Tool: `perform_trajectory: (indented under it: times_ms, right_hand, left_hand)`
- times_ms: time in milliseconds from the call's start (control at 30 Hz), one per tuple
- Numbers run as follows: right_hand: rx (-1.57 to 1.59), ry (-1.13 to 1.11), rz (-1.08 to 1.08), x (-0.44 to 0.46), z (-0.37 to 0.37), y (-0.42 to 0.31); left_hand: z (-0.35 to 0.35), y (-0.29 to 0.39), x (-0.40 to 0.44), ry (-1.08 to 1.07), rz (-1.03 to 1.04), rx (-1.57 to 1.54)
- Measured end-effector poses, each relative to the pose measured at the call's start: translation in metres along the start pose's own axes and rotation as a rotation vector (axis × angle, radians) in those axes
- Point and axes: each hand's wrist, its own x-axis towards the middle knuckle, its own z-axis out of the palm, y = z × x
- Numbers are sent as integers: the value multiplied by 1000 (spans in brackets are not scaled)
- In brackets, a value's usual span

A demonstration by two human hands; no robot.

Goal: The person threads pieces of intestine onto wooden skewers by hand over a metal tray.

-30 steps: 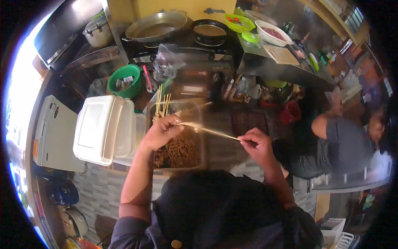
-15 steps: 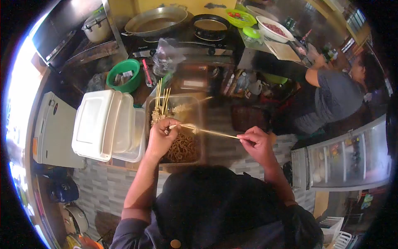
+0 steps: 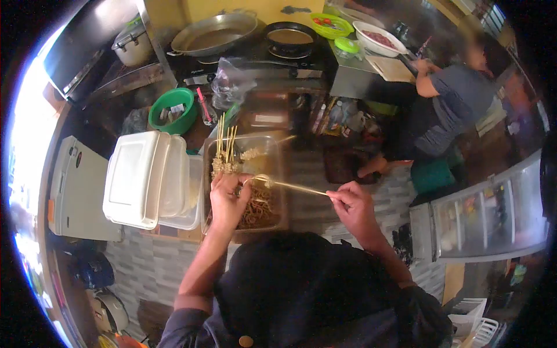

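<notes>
The right hand [image 3: 351, 206] pinches one end of a wooden skewer [image 3: 301, 188] between thumb and fingers, while the left hand [image 3: 228, 200] grips a pale strip [image 3: 262, 178] bunched at its other end, above a plastic tub [image 3: 281, 200] holding loaded skewers [image 3: 223, 159] and brown strips [image 3: 255, 216].

We see the strip [image 3: 261, 176], nearly straight a second ago, now bowed between our left hand [image 3: 228, 198] and the stick [image 3: 299, 188]. The co-worker [image 3: 463, 90], nearer our right hand [image 3: 353, 206] before, is now up at the counter [image 3: 355, 83], hands beside the board [image 3: 390, 68], one foot [image 3: 372, 166] by the crate [image 3: 342, 163].
</notes>
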Motion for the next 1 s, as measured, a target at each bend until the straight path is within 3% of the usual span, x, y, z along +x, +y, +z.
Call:
perform_trajectory:
  times_ms: [267,500,600,667,700,767,900,1000]
  right_hand:
    - [93,35,44,-2,22,-9]
    - [115,-2,-10,7,26,-8]
    - [169,-33,60,10,28,-4]
    - [209,-17,60,10,32,3]
    - [249,2,60,11,33,6]
    - [236,0,51,15,29,8]
    - [131,-16,9,21,20,7]
    - [63,-7,-48,23,19,8]
  left_hand:
    - [10,-21,-2,147,44,151]
    - [5,-6,3,-1,232,436]
    - [6,-10,3,-38,261,368]
    - [7,-17,5,-110,156,59]
    - [5,-16,5,-110,155,60]
    - [0,-10,6,-221,-334,-378]
    - [-2,-28,8,-175,-419,-613]
    - [0,-39,9,-160,-246,-486]
